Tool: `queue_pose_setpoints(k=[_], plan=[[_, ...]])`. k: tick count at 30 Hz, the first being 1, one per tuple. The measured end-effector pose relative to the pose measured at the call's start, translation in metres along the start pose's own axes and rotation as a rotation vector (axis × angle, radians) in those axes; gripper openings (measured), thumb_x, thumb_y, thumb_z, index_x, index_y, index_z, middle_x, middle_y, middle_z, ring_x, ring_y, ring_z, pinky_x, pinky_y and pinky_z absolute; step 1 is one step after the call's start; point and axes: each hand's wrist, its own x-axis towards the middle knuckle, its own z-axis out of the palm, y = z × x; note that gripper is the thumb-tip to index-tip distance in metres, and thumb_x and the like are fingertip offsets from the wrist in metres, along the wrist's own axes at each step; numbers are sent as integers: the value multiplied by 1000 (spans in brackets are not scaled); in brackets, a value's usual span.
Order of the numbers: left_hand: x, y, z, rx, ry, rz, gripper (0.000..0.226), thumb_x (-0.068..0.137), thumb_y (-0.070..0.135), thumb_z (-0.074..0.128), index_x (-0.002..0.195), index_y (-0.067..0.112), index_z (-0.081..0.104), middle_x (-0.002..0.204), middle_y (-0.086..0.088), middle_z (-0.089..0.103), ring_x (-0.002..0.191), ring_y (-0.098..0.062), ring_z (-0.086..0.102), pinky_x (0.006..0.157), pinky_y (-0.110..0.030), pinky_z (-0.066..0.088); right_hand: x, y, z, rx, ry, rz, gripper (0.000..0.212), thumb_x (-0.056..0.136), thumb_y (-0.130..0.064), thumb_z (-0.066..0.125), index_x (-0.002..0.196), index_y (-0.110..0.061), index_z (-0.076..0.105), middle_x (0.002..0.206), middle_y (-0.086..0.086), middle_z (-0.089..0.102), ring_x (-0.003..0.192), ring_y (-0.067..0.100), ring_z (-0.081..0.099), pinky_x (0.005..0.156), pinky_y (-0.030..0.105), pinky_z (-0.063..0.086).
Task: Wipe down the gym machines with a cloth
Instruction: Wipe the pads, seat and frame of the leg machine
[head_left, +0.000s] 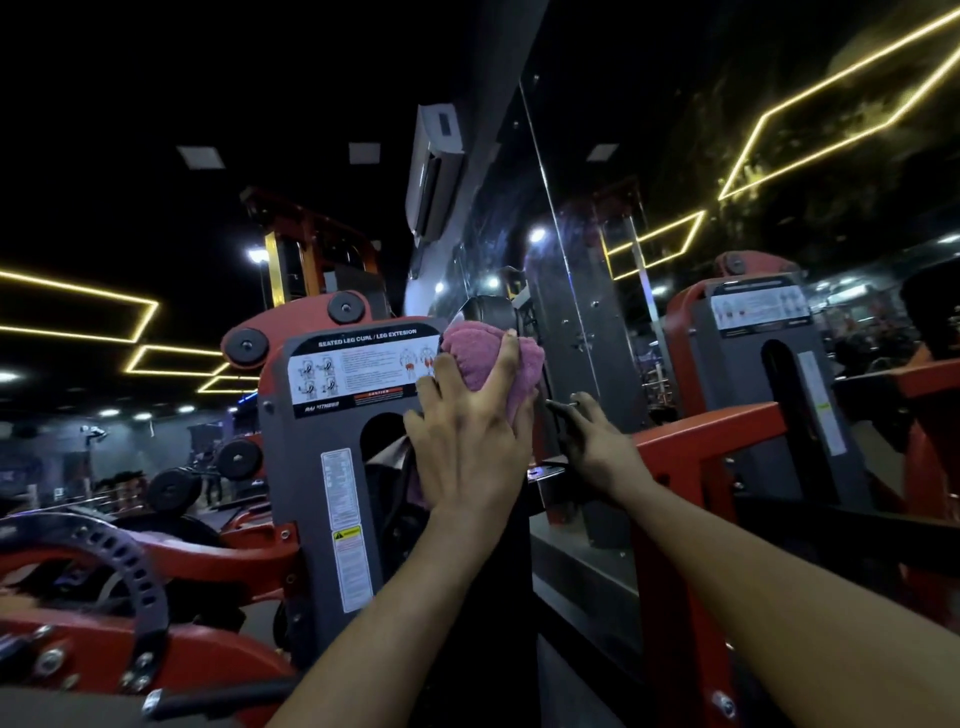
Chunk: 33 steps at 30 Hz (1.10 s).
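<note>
1. The room is a dim gym with yellow light strips (78, 306) running across a black ceiling. A mirror wall (779, 156) fills the view from 1 to 4 o'clock.
2. The step in hand appears to be wiping the leg curl / leg extension machine (311, 493), at the top of its grey shroud.
3. The pink cloth (488, 358) sits at the shroud's 2 o'clock corner. It lies just right of the instruction label (358, 369) and touches the panel edge.
4. The left hand (467, 447) lies flat on the cloth, fingers spread and straight, pressing it against the machine. The thumb reaches up over the bunched top.
5. The right hand (597, 441) is at the left hand's 3 o'clock. Its fingers curl round a dark handle (558, 415) beside the red frame (701, 431), likely for bracing. In this light I cannot tell what part of the machine that handle is.
6. The cloth looks like thick terry, wadded rather than folded flat. Part of it hangs below the palm toward 6 o'clock.
7. Next, I judge the cloth should sweep toward 9 o'clock across the label, then down the shroud's face toward 6 o'clock. Firm, even pressure would keep the wad from slipping out. Spreading the cloth flatter would cover more of the panel.
</note>
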Motion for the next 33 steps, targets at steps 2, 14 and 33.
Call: queue_pose_setpoints(k=[2, 14, 33], plan=[[22, 2, -1, 1, -10, 18, 59, 95, 59, 53, 149, 47, 33, 135, -16, 41, 109, -33, 49, 82, -49, 50, 1, 3, 8, 18, 78, -23, 51, 103, -29, 48, 151, -42, 38, 162, -3, 26, 111, 37, 64, 85, 46, 52], [-79, -14, 11, 59, -6, 48, 60, 95, 51, 51, 152, 40, 37, 124, -21, 46, 93, -35, 52, 70, -45, 49, -8, 3, 8, -31, 112, -71, 67, 99, -17, 52, 157, -38, 27, 168, 3, 16, 113, 35, 61, 94, 47, 44], [159, -30, -4, -533, -450, 186, 27, 89, 46, 67, 116, 43, 66, 104, 12, 49, 103, -12, 53, 96, -37, 46, -12, -41, -5, 196, 212, 221, 37, 102, -28, 51, 138, -23, 56, 154, 5, 44, 126, 33, 56, 106, 49, 41]])
